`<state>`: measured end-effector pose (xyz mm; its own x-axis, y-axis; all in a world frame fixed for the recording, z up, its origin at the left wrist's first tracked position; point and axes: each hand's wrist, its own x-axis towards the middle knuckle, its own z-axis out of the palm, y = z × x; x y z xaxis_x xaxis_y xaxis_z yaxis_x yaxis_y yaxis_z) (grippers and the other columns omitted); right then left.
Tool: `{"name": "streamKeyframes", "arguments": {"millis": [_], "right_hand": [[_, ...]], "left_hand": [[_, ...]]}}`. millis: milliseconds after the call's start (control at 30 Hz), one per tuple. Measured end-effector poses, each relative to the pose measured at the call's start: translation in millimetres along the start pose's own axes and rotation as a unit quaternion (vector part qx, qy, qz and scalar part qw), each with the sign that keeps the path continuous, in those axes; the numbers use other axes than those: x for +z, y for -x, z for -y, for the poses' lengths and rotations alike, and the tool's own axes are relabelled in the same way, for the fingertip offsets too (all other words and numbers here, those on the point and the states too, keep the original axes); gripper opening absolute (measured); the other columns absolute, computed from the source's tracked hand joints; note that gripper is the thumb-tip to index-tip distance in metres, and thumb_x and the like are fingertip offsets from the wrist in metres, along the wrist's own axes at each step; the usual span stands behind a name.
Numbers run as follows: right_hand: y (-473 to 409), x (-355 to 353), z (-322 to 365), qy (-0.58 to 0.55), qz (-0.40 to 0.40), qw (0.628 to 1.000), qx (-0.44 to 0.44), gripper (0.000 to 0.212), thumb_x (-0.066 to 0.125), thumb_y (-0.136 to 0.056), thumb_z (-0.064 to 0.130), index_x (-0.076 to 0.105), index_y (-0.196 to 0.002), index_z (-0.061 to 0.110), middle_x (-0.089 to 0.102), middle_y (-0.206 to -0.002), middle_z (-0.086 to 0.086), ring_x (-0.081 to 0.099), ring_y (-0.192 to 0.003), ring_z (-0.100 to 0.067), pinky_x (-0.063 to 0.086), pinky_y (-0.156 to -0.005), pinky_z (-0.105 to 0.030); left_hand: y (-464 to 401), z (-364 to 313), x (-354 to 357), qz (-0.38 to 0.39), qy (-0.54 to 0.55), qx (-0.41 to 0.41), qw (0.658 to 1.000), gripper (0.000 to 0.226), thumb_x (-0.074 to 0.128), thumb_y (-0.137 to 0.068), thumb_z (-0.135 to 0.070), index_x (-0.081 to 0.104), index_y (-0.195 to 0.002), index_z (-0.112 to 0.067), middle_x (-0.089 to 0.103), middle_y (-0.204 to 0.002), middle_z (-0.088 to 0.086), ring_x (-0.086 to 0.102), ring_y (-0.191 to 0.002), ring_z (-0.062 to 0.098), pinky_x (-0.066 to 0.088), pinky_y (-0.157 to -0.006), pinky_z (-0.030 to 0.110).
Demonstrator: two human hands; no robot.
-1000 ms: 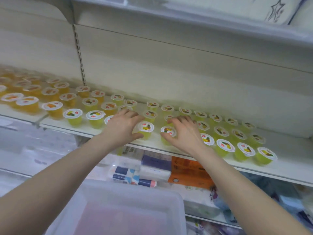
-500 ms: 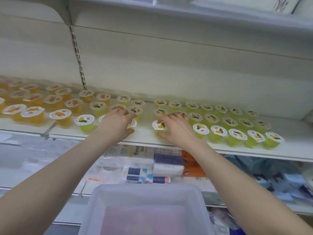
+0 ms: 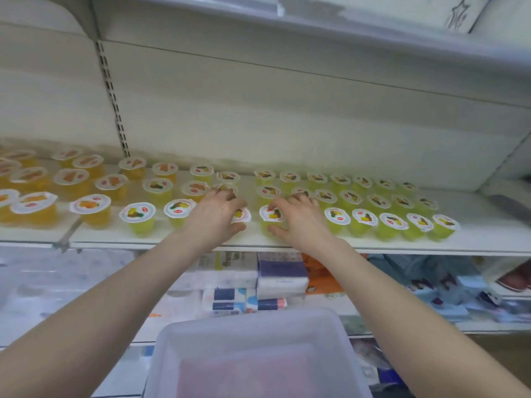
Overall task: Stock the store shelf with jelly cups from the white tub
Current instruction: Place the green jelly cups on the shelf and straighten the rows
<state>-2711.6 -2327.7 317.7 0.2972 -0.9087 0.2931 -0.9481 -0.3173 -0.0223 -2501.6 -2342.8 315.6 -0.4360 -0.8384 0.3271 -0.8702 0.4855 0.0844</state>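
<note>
on the white store shelf [image 3: 287, 244] i'm seating cups: left hand [image 3: 214, 218] grips one green jelly cup [image 3: 240, 216], right hand [image 3: 301, 218] another jelly cup [image 3: 270, 215]; next, i judge, let go and reach into the white tub [image 3: 253, 334].

So all we can see of ourselves here is two arms and two hands, nothing else. Both forearms are bare the whole way: the left forearm [image 3: 94, 314] enters from the lower left of the frame, the right forearm [image 3: 402, 308] from the lower right, and no sleeve or cuff edge shows on either. Our left hand [image 3: 214, 218] and right hand [image 3: 301, 222], both around the middle of the frame, are gloveless. The wrists and fingers look plain. The nails look short, but it's too blurry for us to say more.
</note>
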Motion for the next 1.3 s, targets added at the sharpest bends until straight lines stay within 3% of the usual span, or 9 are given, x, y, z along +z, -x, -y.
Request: {"name": "streamKeyframes", "arguments": {"millis": [133,233,367,533,667,867,1067,1200,1300], "right_hand": [[-6,-1,-1,-0.012,-0.008,1.0,0.012,0.05,0.053,-0.084,0.064,0.058,-0.118,0.028,0.065,-0.118,0.002,0.046,-0.12,-0.026,0.034,-0.093,-0.041],[-20,-5,-8,-0.041,-0.041,0.998,0.037,0.049,0.046,-0.085,0.059,0.062,-0.116,0.025,0.067,-0.115,-0.003,0.05,-0.117,-0.028,0.037,-0.089,-0.041],[-43,-4,-18,-0.024,-0.047,0.997,0.05,0.037,0.057,-0.088,0.044,0.062,-0.117,0.023,0.067,-0.114,-0.003,0.05,-0.115,-0.029,0.038,-0.091,-0.039],[-66,-1,-17,-0.042,0.02,0.996,0.081,0.038,0.053,-0.091,0.05,0.061,-0.118,0.025,0.065,-0.113,-0.003,0.045,-0.12,-0.028,0.033,-0.095,-0.038],[-78,0,-15,-0.028,0.078,0.993,0.089,0.034,0.051,-0.089,0.052,0.06,-0.113,0.029,0.064,-0.11,-0.003,0.044,-0.121,-0.027,0.033,-0.094,-0.039],[-82,4,-17,-0.038,0.077,0.992,0.094,0.031,0.053,-0.087,0.052,0.06,-0.108,0.03,0.064,-0.11,0.0,0.043,-0.12,-0.026,0.034,-0.095,-0.04],[-90,6,-24,-0.052,0.059,0.993,0.09,0.034,0.053,-0.086,0.058,0.063,-0.105,0.032,0.064,-0.108,0.003,0.045,-0.115,-0.023,0.035,-0.091,-0.038],[-107,8,-33,-0.054,0.03,0.994,0.087,0.032,0.054,-0.089,0.047,0.059,-0.116,0.03,0.062,-0.111,0.002,0.045,-0.116,-0.025,0.033,-0.089,-0.036],[-120,12,-35,-0.041,0.017,0.996,0.081,0.033,0.052,-0.091,0.045,0.057,-0.118,0.027,0.063,-0.11,0.0,0.046,-0.115,-0.027,0.032,-0.088,-0.037]], "left_hand": [[-2,10,1,-0.024,-0.02,0.009,0.999,0.054,0.05,-0.082,-0.062,0.066,-0.114,-0.022,0.066,-0.108,0.005,0.056,-0.099,0.032,0.046,-0.085,0.038],[-13,21,-7,-0.061,0.005,-0.032,0.998,0.055,0.038,-0.084,-0.057,0.07,-0.108,-0.019,0.069,-0.106,0.008,0.059,-0.098,0.035,0.048,-0.084,0.04],[-36,37,-11,-0.007,-0.017,-0.085,0.996,0.051,0.044,-0.082,-0.053,0.065,-0.12,-0.025,0.064,-0.119,0.008,0.049,-0.116,0.034,0.035,-0.101,0.039],[-63,36,-11,0.11,-0.071,-0.126,0.983,0.05,0.054,-0.083,-0.058,0.05,-0.129,-0.04,0.052,-0.132,0.005,0.038,-0.128,0.025,0.02,-0.113,0.038],[-71,35,-8,0.099,-0.058,-0.134,0.984,0.051,0.057,-0.082,-0.056,0.05,-0.129,-0.038,0.056,-0.125,0.004,0.041,-0.125,0.025,0.024,-0.108,0.032],[-72,34,-1,0.098,0.055,-0.161,0.981,0.051,0.068,-0.073,-0.056,0.055,-0.121,-0.042,0.054,-0.12,0.005,0.039,-0.124,0.024,0.042,-0.094,0.032],[-77,41,0,0.084,-0.018,-0.146,0.986,0.057,0.051,-0.075,-0.075,0.05,-0.12,-0.04,0.062,-0.111,-0.003,0.047,-0.119,0.024,0.033,-0.099,0.033],[-91,46,-2,0.045,-0.036,-0.171,0.984,0.054,0.048,-0.084,-0.067,0.046,-0.124,-0.032,0.063,-0.106,0.008,0.044,-0.118,0.031,0.034,-0.096,0.034],[-107,45,-3,0.069,-0.054,-0.155,0.984,0.057,0.045,-0.086,-0.066,0.048,-0.129,-0.03,0.064,-0.113,0.005,0.046,-0.12,0.03,0.03,-0.103,0.035]]}}
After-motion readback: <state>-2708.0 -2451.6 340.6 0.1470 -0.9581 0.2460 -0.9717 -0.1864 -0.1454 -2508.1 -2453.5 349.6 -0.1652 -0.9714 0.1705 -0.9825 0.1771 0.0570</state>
